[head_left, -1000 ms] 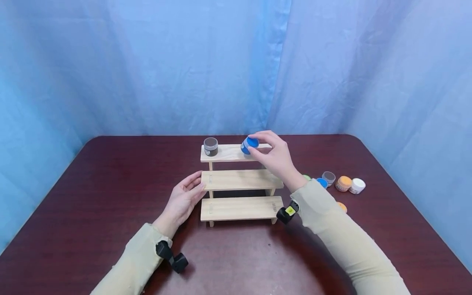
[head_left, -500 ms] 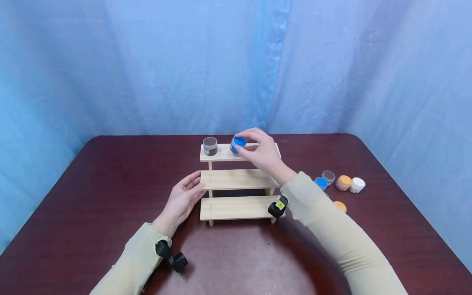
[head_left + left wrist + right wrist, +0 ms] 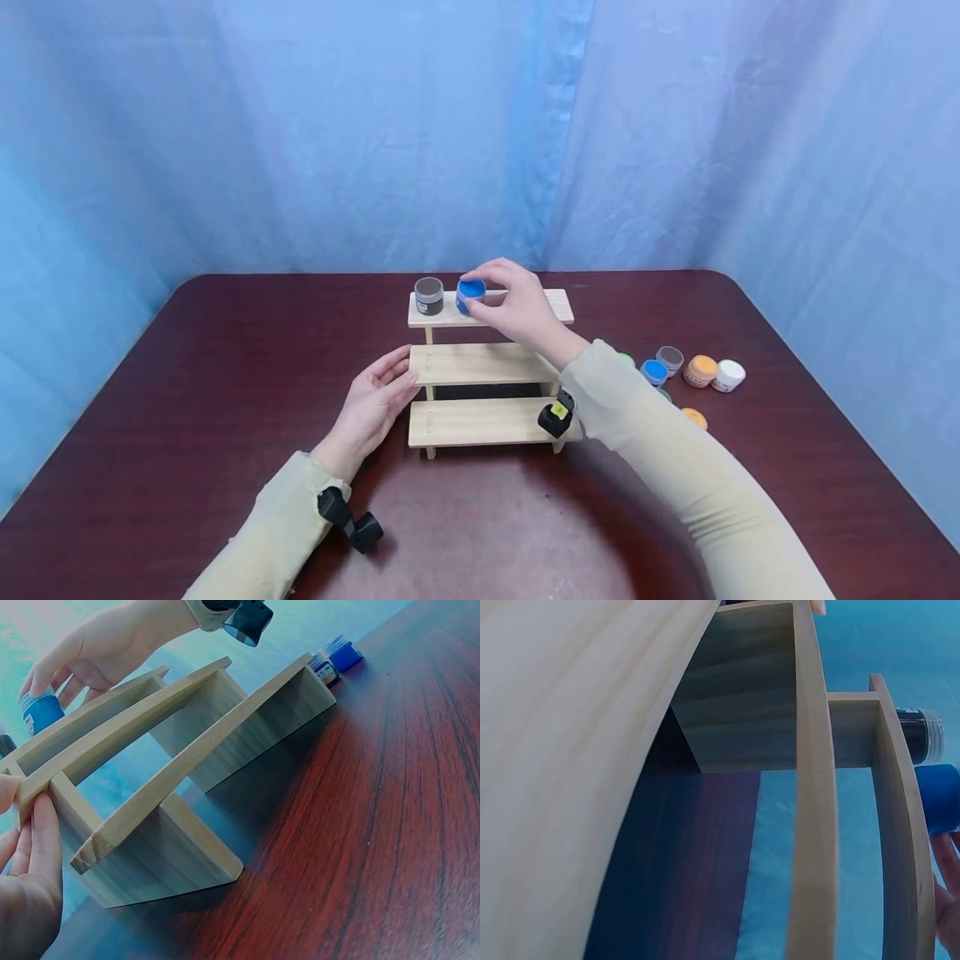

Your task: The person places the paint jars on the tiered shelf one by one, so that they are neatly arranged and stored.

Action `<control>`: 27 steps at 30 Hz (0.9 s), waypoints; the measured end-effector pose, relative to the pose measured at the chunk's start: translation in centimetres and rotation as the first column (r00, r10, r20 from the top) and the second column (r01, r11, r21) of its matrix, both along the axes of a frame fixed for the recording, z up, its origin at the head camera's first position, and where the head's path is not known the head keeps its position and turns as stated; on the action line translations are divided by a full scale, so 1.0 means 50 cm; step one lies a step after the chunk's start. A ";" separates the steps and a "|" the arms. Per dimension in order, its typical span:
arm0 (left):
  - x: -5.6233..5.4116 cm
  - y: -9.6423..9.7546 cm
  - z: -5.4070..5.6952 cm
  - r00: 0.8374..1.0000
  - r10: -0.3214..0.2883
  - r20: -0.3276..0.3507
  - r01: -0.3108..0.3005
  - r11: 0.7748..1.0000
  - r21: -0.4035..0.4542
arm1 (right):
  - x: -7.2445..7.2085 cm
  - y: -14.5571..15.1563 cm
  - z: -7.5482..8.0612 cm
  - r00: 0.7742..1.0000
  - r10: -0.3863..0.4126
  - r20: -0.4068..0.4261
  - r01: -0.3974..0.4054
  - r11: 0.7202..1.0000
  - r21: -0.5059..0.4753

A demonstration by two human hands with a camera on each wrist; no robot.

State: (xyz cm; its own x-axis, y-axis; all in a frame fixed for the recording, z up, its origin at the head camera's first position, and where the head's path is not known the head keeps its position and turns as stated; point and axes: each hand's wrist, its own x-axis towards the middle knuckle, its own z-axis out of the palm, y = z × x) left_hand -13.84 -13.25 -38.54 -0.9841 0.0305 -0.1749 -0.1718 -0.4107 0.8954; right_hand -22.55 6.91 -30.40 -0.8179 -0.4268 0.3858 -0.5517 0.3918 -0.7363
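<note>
A three-step wooden display stand stands mid-table. My right hand holds a blue paint jar between thumb and fingers at the top step, just right of a dark jar with a clear lid. In the right wrist view the blue jar is right at the top board, close beside the dark jar. My left hand pinches the left end of the middle step, thumb on top; the left wrist view shows its fingers under that board.
Right of the stand, on the dark red table, sit several jars: a blue one, a grey-brown one, orange ones and a white one. My right sleeve covers part of this group. Blue curtains hang behind.
My right hand has moved left along the top step with the blue jar, bringing it nearer the dark jar and more upright. The left hand has stayed on the middle step.
</note>
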 end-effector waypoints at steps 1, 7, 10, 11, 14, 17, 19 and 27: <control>0.000 0.000 0.001 1.000 -0.001 -0.001 0.001 1.000 -0.002 | -0.001 -0.001 0.001 1.000 0.003 -0.005 -0.003 1.000 0.003; -0.002 0.003 0.004 1.000 -0.004 -0.003 0.004 1.000 0.013 | -0.002 -0.005 0.004 0.999 0.002 -0.038 -0.001 1.000 0.025; -0.001 0.003 0.005 1.000 -0.004 0.001 0.004 1.000 0.009 | -0.003 -0.007 0.005 0.999 -0.005 -0.034 0.006 0.999 0.038; 0.000 0.002 0.005 1.000 -0.003 0.003 0.003 1.000 0.009 | -0.003 -0.008 0.005 1.000 -0.007 -0.028 0.008 0.999 0.042; 0.003 0.004 0.002 1.000 -0.001 0.011 0.001 1.000 0.008 | -0.001 -0.009 0.002 1.000 -0.015 -0.001 0.015 0.998 0.053; 0.007 0.007 -0.002 1.000 -0.002 0.012 0.002 1.000 0.013 | 0.002 -0.009 -0.002 1.000 -0.025 0.013 0.024 0.998 0.066; 0.008 0.009 -0.003 1.000 -0.003 0.011 0.003 1.000 0.017 | 0.003 -0.009 -0.003 0.999 -0.029 0.016 0.028 0.997 0.078; 0.004 0.007 -0.002 1.000 0.006 0.005 -0.006 1.000 0.024 | -0.003 -0.013 0.003 0.999 -0.035 0.012 0.033 0.991 0.130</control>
